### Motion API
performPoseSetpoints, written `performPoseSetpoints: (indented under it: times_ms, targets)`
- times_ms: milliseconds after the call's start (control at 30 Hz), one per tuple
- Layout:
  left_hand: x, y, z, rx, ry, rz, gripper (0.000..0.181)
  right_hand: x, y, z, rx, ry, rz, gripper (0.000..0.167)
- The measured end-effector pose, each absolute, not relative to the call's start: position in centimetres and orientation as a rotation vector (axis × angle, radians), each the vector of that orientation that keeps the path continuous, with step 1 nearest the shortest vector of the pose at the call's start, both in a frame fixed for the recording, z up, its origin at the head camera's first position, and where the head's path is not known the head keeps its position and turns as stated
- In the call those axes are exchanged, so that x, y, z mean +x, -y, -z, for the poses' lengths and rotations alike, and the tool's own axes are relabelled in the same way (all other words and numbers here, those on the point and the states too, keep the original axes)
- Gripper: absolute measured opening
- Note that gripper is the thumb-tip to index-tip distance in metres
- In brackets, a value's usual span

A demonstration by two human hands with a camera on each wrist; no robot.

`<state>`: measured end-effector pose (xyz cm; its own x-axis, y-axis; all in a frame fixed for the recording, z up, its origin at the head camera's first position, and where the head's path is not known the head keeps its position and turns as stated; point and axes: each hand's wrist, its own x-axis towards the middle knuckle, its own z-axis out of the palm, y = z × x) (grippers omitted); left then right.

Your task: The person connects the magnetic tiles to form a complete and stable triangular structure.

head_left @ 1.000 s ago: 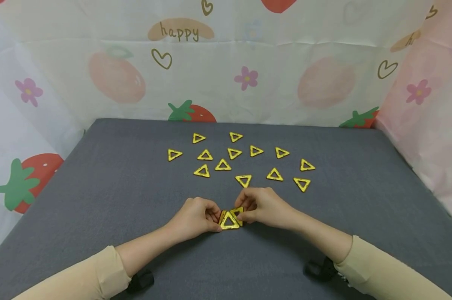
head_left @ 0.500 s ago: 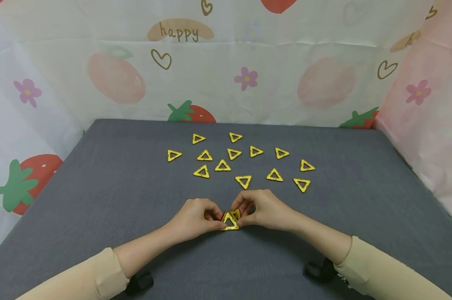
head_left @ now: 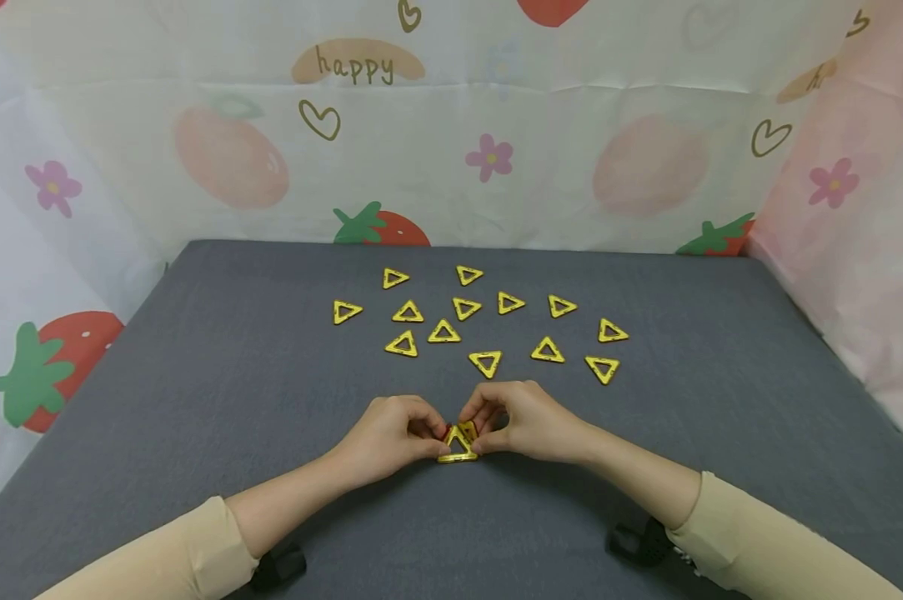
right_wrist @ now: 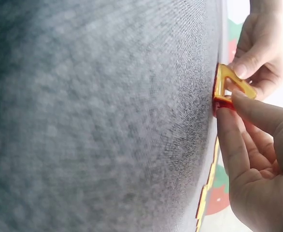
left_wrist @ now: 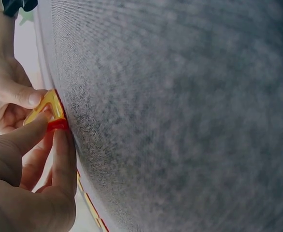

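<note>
Several yellow triangular magnetic tiles, with red on their other side, are joined in a small raised shape on the table near its front middle. The front tile (head_left: 457, 457) stands upright, leaning back. My left hand (head_left: 387, 433) pinches the left side of the shape between thumb and fingers. On the right, my right hand (head_left: 529, 423) pinches that side, with a second yellow tile (head_left: 469, 430) showing behind the front one. Both wrist views show thumbs and fingertips round the yellow tile (left_wrist: 53, 101) and a red edge (right_wrist: 223, 103) at the table surface. The tiles' back is hidden.
Loose yellow triangular tiles lie flat beyond the hands, among them one (head_left: 485, 363) just past the right hand and one (head_left: 603, 369) farther right. The grey cloth-covered table (head_left: 233, 350) is backed by a patterned curtain (head_left: 436, 167).
My right hand has shifted slightly left, and the right-hand tile has swung inward behind the front tile. My left thumb has come onto the front tile's edge. The loose tiles stay put.
</note>
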<state>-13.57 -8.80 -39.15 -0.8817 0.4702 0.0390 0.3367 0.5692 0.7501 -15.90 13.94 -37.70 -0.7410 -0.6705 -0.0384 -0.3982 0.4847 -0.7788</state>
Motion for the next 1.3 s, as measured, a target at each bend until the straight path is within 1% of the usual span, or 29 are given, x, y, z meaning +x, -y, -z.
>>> performPoseSetpoints:
  times_ms: [567,1033,1300]
  targets:
    - [-13.58,8.47,38.91,0.754,-2.667,-1.178,0.010,-15.79,-13.62,37.87,-0.992,-2.385,1.120,0.022]
    - [-13.61,8.39,38.91,0.798,-2.667,-1.167,0.010,-15.78,-13.65,37.73,-0.947,-2.378,1.078,0.019]
    - [-13.68,8.41,39.04,0.766,-2.640,-1.194,0.009,-15.71,-13.65,37.67,-0.950,-2.372,1.060,0.022]
